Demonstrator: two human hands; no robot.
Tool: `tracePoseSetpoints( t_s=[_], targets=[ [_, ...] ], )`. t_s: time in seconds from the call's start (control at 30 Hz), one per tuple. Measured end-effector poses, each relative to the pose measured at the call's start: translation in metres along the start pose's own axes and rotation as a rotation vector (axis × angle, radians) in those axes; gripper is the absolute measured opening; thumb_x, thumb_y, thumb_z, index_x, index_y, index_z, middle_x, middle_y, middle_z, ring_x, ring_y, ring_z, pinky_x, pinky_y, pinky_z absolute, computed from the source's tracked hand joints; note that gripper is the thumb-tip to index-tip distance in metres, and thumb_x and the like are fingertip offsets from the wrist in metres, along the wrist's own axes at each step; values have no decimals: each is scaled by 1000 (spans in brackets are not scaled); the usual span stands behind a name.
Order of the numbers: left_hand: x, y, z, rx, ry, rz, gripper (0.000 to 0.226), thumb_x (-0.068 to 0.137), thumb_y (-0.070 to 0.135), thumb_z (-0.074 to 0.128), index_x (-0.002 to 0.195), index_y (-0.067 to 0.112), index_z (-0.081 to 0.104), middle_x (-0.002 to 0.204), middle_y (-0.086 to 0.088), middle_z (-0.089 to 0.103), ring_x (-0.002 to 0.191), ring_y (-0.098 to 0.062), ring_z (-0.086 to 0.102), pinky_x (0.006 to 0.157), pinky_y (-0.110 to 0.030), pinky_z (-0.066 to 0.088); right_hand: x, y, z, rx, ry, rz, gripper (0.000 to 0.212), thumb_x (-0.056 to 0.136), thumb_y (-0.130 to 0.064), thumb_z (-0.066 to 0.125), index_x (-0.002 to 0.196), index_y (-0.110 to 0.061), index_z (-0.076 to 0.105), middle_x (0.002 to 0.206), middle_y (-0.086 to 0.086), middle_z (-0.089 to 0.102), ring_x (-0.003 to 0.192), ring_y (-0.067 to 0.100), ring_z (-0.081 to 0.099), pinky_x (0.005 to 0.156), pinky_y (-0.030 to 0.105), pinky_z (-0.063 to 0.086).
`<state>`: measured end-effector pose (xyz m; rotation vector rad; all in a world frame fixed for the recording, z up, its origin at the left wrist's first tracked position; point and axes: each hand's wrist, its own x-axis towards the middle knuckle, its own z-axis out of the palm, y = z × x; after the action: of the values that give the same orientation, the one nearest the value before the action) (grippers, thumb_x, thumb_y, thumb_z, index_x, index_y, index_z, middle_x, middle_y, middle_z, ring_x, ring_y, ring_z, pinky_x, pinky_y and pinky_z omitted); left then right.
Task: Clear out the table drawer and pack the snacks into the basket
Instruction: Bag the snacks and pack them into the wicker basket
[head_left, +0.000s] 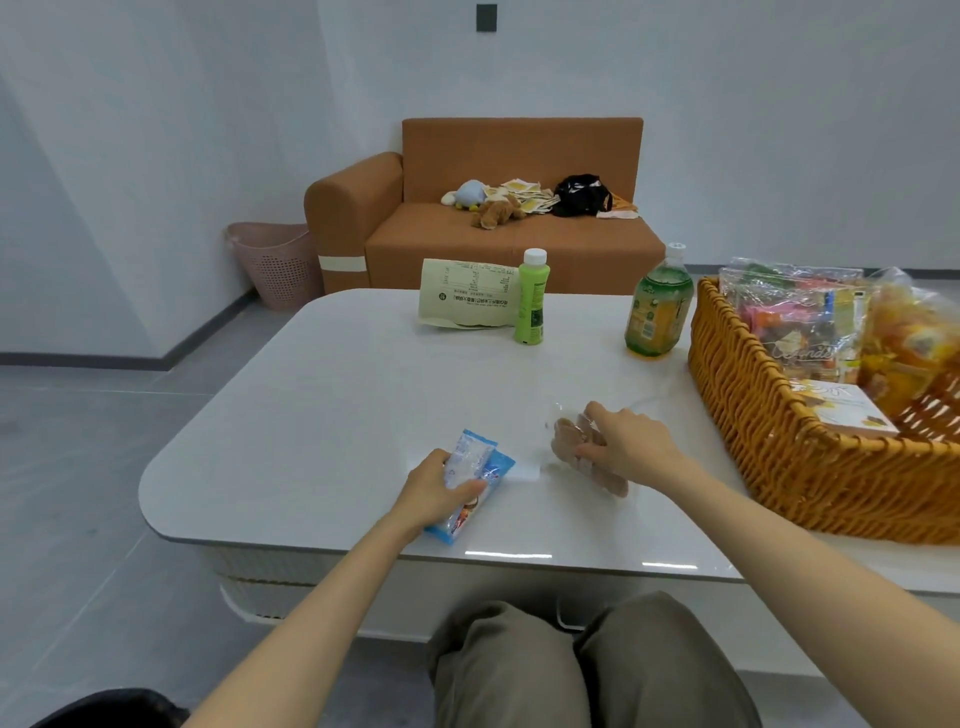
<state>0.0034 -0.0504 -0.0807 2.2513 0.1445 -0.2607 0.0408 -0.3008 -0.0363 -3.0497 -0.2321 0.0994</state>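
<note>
**Basket** (779, 441): woven wicker, orange-brown, set on the right end of the bench (337, 395). All places below are given from it.

**Inside the basket:** clear-wrapped snack packs (800, 322) are stood toward the far end. A yellow-orange bag (904, 343) is seen at the right side. A flat white-and-yellow box (841, 405) is laid against the near wall.

**Just left of the basket, near end:** a clear packet of brown biscuits (576, 447) is laid on the bench. It is gripped by the right hand (631, 441), with the fingers curled over its far edge and the thumb pressed to its near side.

**Further left of the basket:** blue snack packets (470, 480) are held at the bench surface by the left hand (434, 486). The thumb is laid across the top and the fingers are tucked beneath.

**Left of the basket, far end:** a round bottle of yellow-green drink (657, 312) is stood upright just beside the wall. A slim green bottle (531, 301) with a white cap is stood further left. A pale green paper bag (467, 296) is placed just beyond that bottle.

**Behind the basket, off the bench:** an orange sofa (519, 244) is placed against the wall, with plush toys (493, 205) and a black bag (579, 195) on its seat. A pink perforated bin (275, 260) is stood on the floor at the sofa's arm.
</note>
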Motion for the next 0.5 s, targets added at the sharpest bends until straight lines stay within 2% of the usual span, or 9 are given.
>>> tracePoseSetpoints(
  t_s=[0.1,0.23,0.33,0.4,0.5],
  targets=[
    [-16,14,-7,-114,22,-29,48,88,41,64,123,18,43,111,1,53,85,-12,58,57,-16,43,-14,4,-3,187,-15,66,39,95,-48,50,114,-13,45,99,5,59,81,22,55,60,30,40],
    [-43,37,-20,-269,68,-36,39,90,43,61,115,23,40,110,0,55,73,-6,56,53,-18,44,-36,6,-19,637,50,156,38,92,-45,57,108,-12,48,99,4,58,83,18,56,59,27,43],
    [-60,58,-30,-335,107,-23,48,89,46,59,126,21,41,109,0,55,74,-7,56,54,-19,43,-54,8,-40,925,85,198,43,89,-47,61,111,-11,53,99,5,63,85,18,62,72,33,52],
    [-69,72,-36,-391,126,0,56,89,48,59,133,20,39,112,0,55,78,-9,58,55,-20,43,-68,9,-57,1020,100,176,40,90,-44,60,115,-13,54,101,7,66,83,17,64,71,30,52],
    [-80,88,-41,-449,156,25,64,87,51,59,140,22,37,122,-3,53,95,-18,56,59,-22,44,-89,11,-77,1088,137,130,37,93,-40,58,116,-12,55,100,7,66,79,16,64,60,24,49]
  ],
)
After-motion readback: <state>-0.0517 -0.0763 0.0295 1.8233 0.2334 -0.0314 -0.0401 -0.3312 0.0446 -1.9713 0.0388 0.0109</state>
